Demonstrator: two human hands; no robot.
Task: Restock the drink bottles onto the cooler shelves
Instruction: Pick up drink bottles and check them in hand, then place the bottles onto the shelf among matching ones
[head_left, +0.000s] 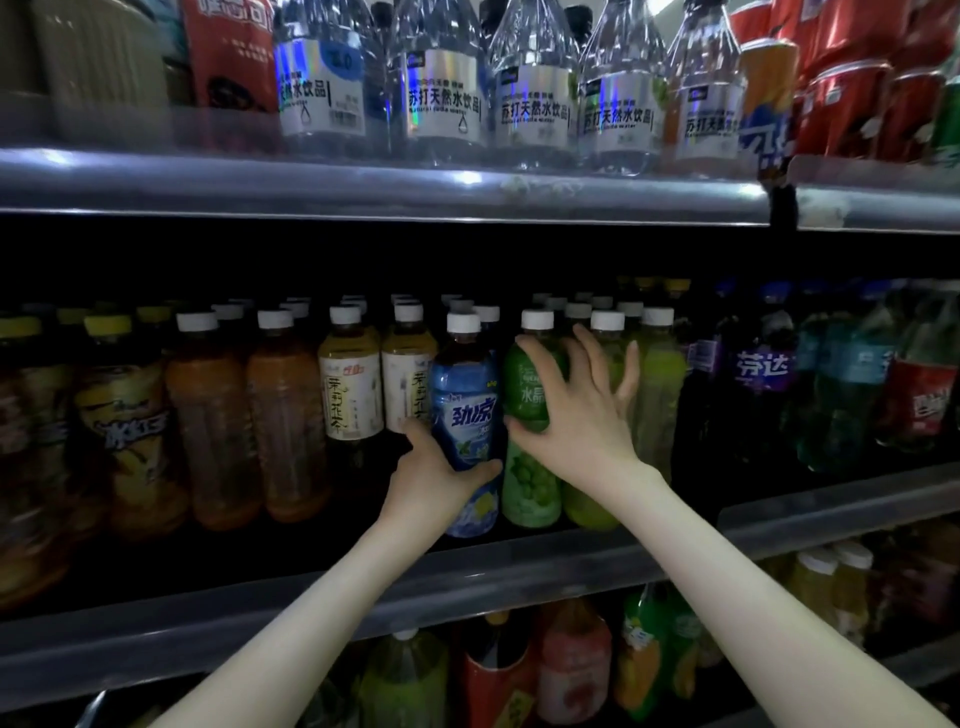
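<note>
Fingers and thumb of your left hand are curled round the lower body of the blue-labelled bottle. Fingers of your right hand are splayed, thumb and forefinger touching the green grape-drink bottle just beside it. Both bottles are in the front row of the middle shelf.

Above my eye line, clear soda-water bottles with silver labels stand in a row. A red packet sits to their left, and an orange can and red cans to their right. Below me, big juice bottles crowd the bottom level, dim and blurred.
</note>
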